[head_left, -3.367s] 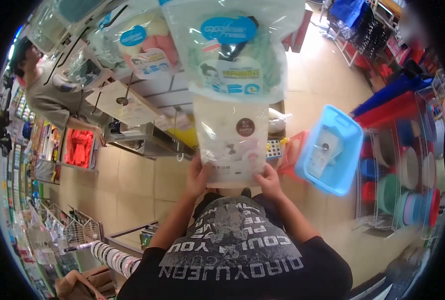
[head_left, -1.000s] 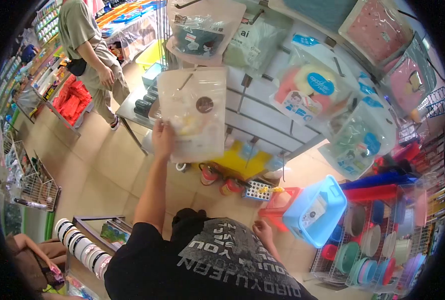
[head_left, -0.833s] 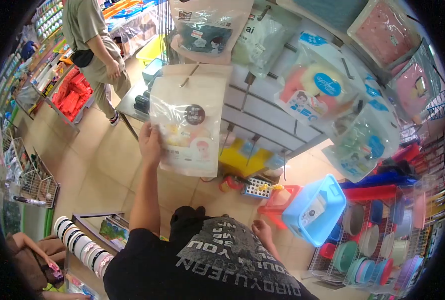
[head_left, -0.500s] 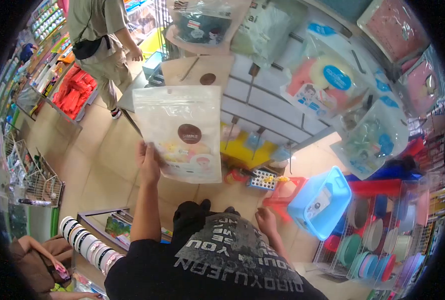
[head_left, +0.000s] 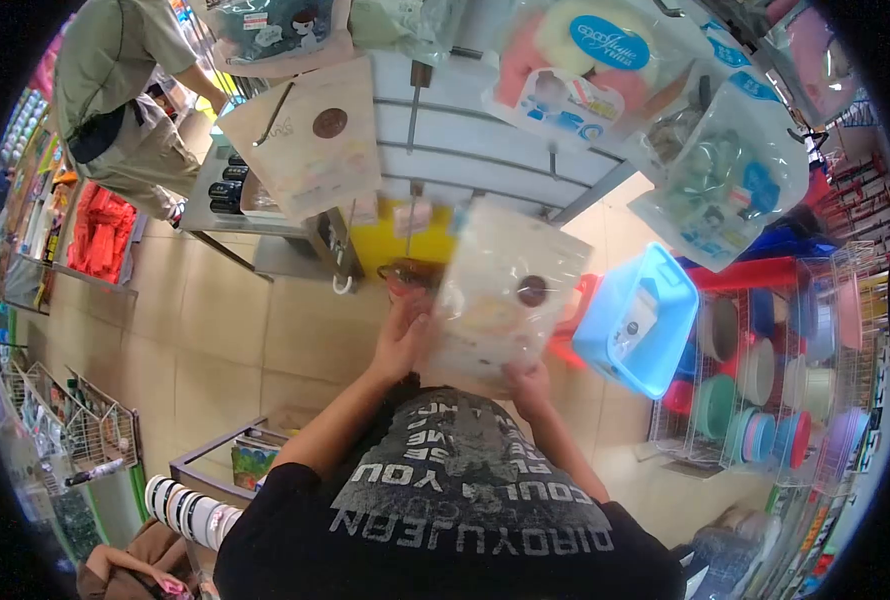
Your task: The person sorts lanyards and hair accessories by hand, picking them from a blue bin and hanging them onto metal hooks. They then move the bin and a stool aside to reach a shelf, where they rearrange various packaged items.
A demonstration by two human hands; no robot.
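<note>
A flat, whitish zip-top plastic bag (head_left: 495, 290) with a round brown label is tilted in front of my chest, blurred by motion. My left hand (head_left: 402, 335) is closed on its left edge. At its lower right corner, my right hand (head_left: 527, 384) pinches the edge, thumb on top. To the right stands a light blue plastic basket (head_left: 597, 335) with a packet (head_left: 637, 322) lying inside. Another pale bag (head_left: 310, 150) with a similar brown label hangs on a hook, up and left of my hands.
A slatted display panel (head_left: 475, 150) with metal hooks holds several bagged goods ahead. A wire rack of coloured bowls (head_left: 755, 375) stands right. One person (head_left: 125, 100) stands upper left; another person's hand (head_left: 170, 583) shows lower left. White rolls (head_left: 190, 510) lie near my left elbow.
The bag has moved right and down, closer to my body, and tilted. My right hand has come up from my side and taken hold of it. The view has shifted.
</note>
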